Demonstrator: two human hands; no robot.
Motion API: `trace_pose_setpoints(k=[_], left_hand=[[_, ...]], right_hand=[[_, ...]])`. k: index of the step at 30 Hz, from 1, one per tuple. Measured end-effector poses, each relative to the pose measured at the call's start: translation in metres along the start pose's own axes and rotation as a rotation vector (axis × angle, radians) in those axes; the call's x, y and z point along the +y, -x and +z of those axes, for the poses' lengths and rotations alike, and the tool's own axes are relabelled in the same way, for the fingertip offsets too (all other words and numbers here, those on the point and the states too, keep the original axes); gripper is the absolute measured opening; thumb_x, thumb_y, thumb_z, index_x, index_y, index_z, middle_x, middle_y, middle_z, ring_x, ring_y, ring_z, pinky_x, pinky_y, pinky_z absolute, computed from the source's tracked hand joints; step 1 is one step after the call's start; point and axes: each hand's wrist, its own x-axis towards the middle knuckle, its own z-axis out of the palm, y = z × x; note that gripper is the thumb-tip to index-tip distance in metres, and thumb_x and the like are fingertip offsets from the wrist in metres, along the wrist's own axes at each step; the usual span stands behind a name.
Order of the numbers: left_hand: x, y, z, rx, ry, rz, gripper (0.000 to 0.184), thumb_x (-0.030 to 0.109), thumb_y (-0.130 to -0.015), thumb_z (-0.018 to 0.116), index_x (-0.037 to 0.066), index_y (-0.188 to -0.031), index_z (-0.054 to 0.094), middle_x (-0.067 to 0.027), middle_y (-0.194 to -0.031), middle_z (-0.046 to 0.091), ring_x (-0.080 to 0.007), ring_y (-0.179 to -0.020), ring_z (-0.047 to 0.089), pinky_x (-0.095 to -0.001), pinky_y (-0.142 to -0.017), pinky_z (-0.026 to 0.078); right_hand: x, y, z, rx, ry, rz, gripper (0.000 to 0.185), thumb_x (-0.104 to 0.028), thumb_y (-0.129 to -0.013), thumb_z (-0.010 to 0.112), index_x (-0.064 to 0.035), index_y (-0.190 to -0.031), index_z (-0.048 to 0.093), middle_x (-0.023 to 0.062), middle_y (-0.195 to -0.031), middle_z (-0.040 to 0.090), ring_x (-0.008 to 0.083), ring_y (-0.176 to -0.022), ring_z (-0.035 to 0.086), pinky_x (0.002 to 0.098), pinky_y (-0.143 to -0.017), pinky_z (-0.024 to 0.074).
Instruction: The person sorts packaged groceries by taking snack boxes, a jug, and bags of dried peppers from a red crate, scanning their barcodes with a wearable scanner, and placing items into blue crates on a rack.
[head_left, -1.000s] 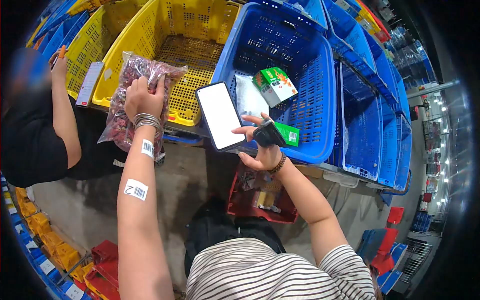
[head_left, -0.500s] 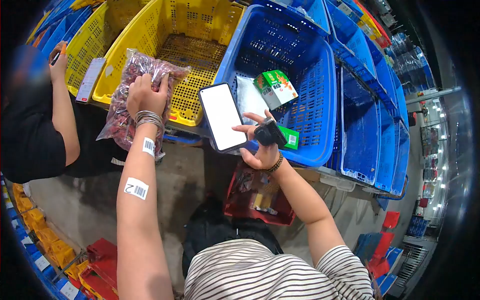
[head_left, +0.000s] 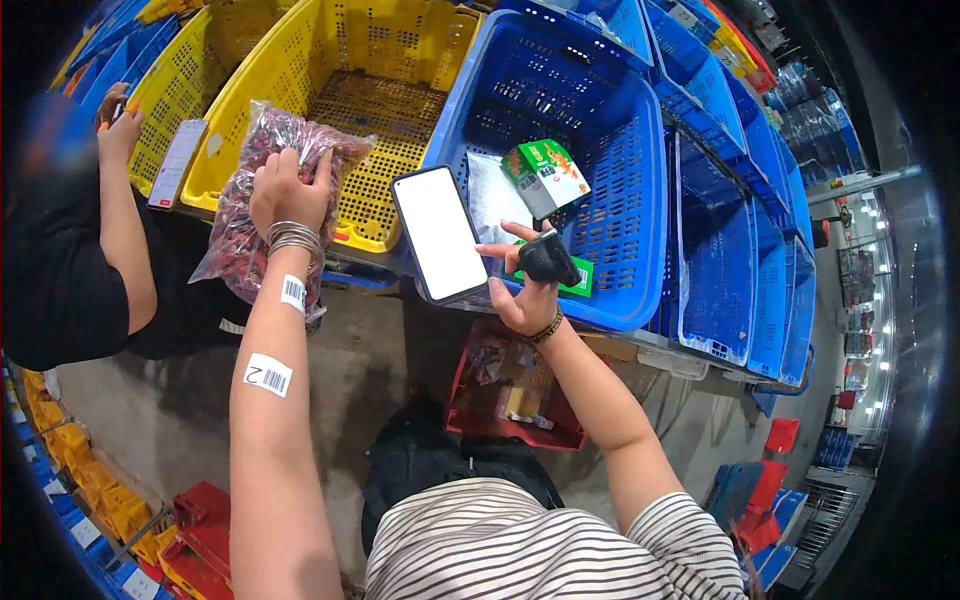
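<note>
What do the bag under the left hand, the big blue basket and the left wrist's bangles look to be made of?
Bag: thin, clear plastic film, judging by its glossy creases and the red contents showing through.
Blue basket: probably molded plastic, semi-gloss, with slotted walls and a rounded rim.
Bangles: likely polished silvery metal, from their bright highlights.

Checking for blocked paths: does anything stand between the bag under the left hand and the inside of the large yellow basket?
Nothing visible except perhaps the near rim of the yellow basket; whether the bag clears it, I cannot tell. The phone sits off to the right.
</note>
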Motion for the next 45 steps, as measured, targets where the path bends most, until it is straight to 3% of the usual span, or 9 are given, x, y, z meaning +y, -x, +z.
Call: trace_pose_setpoints(k=[2, 4, 7, 10, 11, 20, 23, 30, 45], left_hand=[[0.0, 0.0, 0.0, 0.006, 0.001, 0.005, 0.037, 0.044, -0.075, 0.066, 0.01, -0.071, 0.052, -0.0059, -0.076, 0.055, -0.0259, -0.076, 0.057, -0.0402, -0.062, 0.048], [0.0, 0.0, 0.0, -0.001, -0.003, 0.003, 0.037, 0.044, -0.075, 0.066, 0.01, -0.071, 0.053, -0.0059, -0.076, 0.055, -0.0259, -0.076, 0.057, -0.04, -0.062, 0.048], [0.0, 0.0, 0.0, 0.001, 0.004, 0.004, 0.036, 0.044, -0.075, 0.066, 0.01, -0.071, 0.053, -0.0059, -0.076, 0.056, -0.0259, -0.076, 0.057, -0.0398, -0.062, 0.048], [-0.001, -0.001, 0.001, 0.003, 0.002, 0.01, 0.036, 0.044, -0.075, 0.066, 0.011, -0.071, 0.053, -0.0059, -0.076, 0.056, -0.0258, -0.077, 0.057, -0.0398, -0.063, 0.048], [-0.001, 0.0, 0.001, 0.001, 0.0, 0.014, 0.036, 0.044, -0.075, 0.066, 0.011, -0.071, 0.053, -0.0059, -0.076, 0.056, -0.0258, -0.077, 0.058, -0.0399, -0.063, 0.048], [-0.001, -0.001, 0.003, -0.031, -0.003, -0.004, 0.036, 0.045, -0.075, 0.065, 0.011, -0.073, 0.055, -0.0062, -0.078, 0.057, -0.0256, -0.078, 0.058, -0.0398, -0.063, 0.049], [0.002, -0.002, -0.001, -0.06, -0.001, -0.021, 0.036, 0.045, -0.075, 0.065, 0.01, -0.073, 0.056, -0.0062, -0.078, 0.057, -0.0254, -0.079, 0.059, -0.0396, -0.064, 0.049], [0.001, -0.002, 0.002, -0.047, 0.012, -0.007, 0.036, 0.044, -0.075, 0.065, 0.01, -0.074, 0.056, -0.0067, -0.078, 0.057, -0.0256, -0.078, 0.058, -0.0396, -0.064, 0.049], [0.003, -0.002, 0.001, -0.073, -0.005, -0.006, 0.035, 0.044, -0.075, 0.065, 0.01, -0.075, 0.055, -0.0065, -0.079, 0.058, -0.0256, -0.08, 0.058, -0.0401, -0.065, 0.049]], right_hand=[[-0.003, -0.002, 0.0, -0.025, 0.028, 0.004, 0.027, -0.024, -0.067, 0.06, -0.0127, -0.091, 0.064, -0.0012, -0.067, 0.047, 0.0268, -0.107, 0.055, 0.0528, -0.104, 0.017], [-0.007, -0.005, -0.001, -0.102, 0.094, 0.005, 0.028, -0.025, -0.066, 0.061, -0.0132, -0.092, 0.064, -0.0013, -0.068, 0.047, 0.0267, -0.107, 0.055, 0.0523, -0.105, 0.017], [-0.001, -0.002, 0.001, -0.067, 0.007, -0.041, 0.028, -0.026, -0.066, 0.062, -0.0125, -0.091, 0.059, -0.0015, -0.077, 0.057, 0.0279, -0.11, 0.053, 0.052, -0.105, 0.0162], [-0.007, -0.008, -0.002, -0.203, -0.055, -0.168, 0.03, -0.027, -0.065, 0.064, -0.0124, -0.087, 0.05, -0.0005, -0.095, 0.064, 0.0296, -0.113, 0.051, 0.0522, -0.105, 0.0145], [-0.009, -0.011, -0.004, -0.314, -0.037, -0.175, 0.033, -0.028, -0.065, 0.065, -0.0128, -0.085, 0.043, 0.0012, -0.108, 0.064, 0.0305, -0.116, 0.049, 0.052, -0.106, 0.0128], [-0.007, -0.005, -0.006, -0.32, -0.15, -0.17, 0.014, -0.022, -0.056, 0.058, -0.0145, -0.066, 0.052, -0.0029, -0.086, 0.067, 0.0283, -0.109, 0.056, 0.0503, -0.109, 0.0123], [-0.002, -0.001, -0.007, -0.233, -0.164, -0.164, 0.017, -0.021, -0.056, 0.058, -0.0147, -0.071, 0.06, -0.0026, -0.085, 0.067, 0.0276, -0.108, 0.057, 0.0503, -0.108, 0.0138], [-0.004, -0.003, -0.007, -0.119, -0.147, -0.144, 0.014, -0.02, -0.061, 0.056, -0.0132, -0.071, 0.049, -0.0018, -0.076, 0.063, 0.026, -0.106, 0.058, 0.0507, -0.107, 0.016], [0.006, 0.006, -0.016, -0.141, -0.016, -0.106, 0.026, -0.022, -0.065, 0.059, -0.013, -0.088, 0.05, -0.0005, -0.097, 0.064, 0.0268, -0.108, 0.054, 0.0535, -0.102, 0.0212]])
